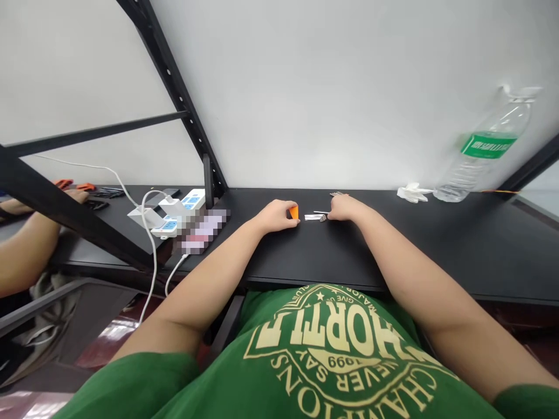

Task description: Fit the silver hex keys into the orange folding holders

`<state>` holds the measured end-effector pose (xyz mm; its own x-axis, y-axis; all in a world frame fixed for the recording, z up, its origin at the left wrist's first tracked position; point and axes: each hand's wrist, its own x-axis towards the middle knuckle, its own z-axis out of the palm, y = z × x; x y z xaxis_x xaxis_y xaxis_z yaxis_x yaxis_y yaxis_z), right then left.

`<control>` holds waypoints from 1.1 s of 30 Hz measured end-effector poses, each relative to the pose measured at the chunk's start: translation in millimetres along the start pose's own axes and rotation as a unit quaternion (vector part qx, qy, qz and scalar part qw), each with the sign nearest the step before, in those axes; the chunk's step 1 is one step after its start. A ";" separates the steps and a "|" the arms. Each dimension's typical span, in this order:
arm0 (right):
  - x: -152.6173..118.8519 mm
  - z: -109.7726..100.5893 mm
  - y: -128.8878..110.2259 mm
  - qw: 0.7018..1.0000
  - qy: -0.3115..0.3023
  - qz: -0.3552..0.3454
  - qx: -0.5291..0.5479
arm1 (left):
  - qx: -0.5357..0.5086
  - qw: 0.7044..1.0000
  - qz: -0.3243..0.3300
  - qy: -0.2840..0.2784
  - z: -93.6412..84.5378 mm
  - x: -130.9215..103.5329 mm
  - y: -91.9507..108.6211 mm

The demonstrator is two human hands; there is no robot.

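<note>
An orange piece [294, 213] is held between the thumb and fingers of my left hand [278, 216], just above or on the black table [323, 256]. To its right lies a small group of thin white and metallic sticks [312, 217]. My right hand [341, 207] is at the right end of these sticks, its fingers closed around a thin stick that points left. More thin metallic pieces [337, 194] show just behind my right hand. What the far ends of these pieces are is too small to tell.
A crumpled white tissue [413, 192] and a large clear bottle [480, 145] stand at the right by the wall. At the left are a power strip [192, 201] with cables, a phone [204, 231], a black metal frame [174, 87] and another person's arm [30, 250].
</note>
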<state>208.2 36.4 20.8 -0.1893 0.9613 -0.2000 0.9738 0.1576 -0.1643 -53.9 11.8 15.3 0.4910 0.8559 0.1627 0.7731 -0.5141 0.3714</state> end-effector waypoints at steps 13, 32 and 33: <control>-4.2 9.3 -8.5 0.911 0.207 -0.214 0.283 | 0.025 0.999 0.012 0.029 2.3 3.4 -3.6; -7.1 6.2 -9.7 0.896 0.210 -0.259 0.292 | -0.026 0.997 0.033 0.063 2.3 1.8 -5.3; -7.9 5.7 -10.2 0.895 0.212 -0.265 0.288 | -0.030 0.997 0.032 0.061 2.3 1.9 -5.7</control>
<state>199.1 26.0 18.6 -0.4212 0.8042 0.4193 0.5105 0.5924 -0.6233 -56.6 16.2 11.4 0.4827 0.8243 0.2959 0.7147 -0.5660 0.4108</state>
